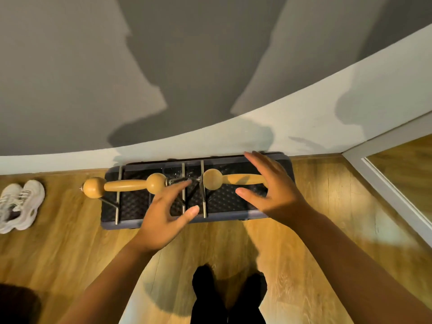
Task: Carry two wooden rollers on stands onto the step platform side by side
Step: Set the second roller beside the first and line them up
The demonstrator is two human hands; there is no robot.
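A dark step platform (pixel 131 202) lies on the floor against the wall. Two wooden rollers on metal stands rest on it end to end. The left roller (pixel 124 185) has a round knob at each end, and its left knob overhangs the platform's left edge. The right roller (pixel 238 179) is partly hidden behind my right hand (pixel 273 190). That hand hovers open over the roller's right part, fingers spread. My left hand (pixel 167 218) is open just in front of the stands' metal rods (pixel 203 202) at the middle, holding nothing.
A pair of white trainers (pixel 19 204) lies on the wooden floor at the left. The grey wall with a white skirting (pixel 304 127) runs right behind the platform. A white door frame (pixel 395 190) stands at the right. My feet (pixel 229 298) are below on the floor.
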